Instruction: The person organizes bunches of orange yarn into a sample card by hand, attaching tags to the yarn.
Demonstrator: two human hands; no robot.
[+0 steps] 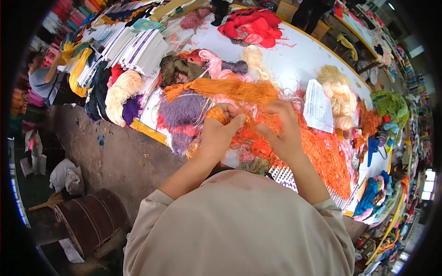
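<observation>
My left hand (221, 133) is closed around a small bundle of orange thread (215, 114), its thumb pressed against the fingers. My right hand (284, 134) hovers just to the right, fingers curved, with a gap between thumb and fingertips. Whether a fine strand runs through that gap is too blurred to tell. Beneath both hands spreads a loose, tangled mass of bright orange thread (322, 158). A twisted orange-brown skein (225, 90) lies just beyond them. Greyish purple yarn (183, 110) sits left of my left hand.
A printed paper sheet (318, 106) lies right of my hands, beside cream skeins (340, 103). Red yarn (252, 26) is farther back on the white table (294, 55). Stacked white cards (142, 50) stand at the left. Another person (43, 76) handles yellow yarn. A rusty drum (92, 218) lies on the floor.
</observation>
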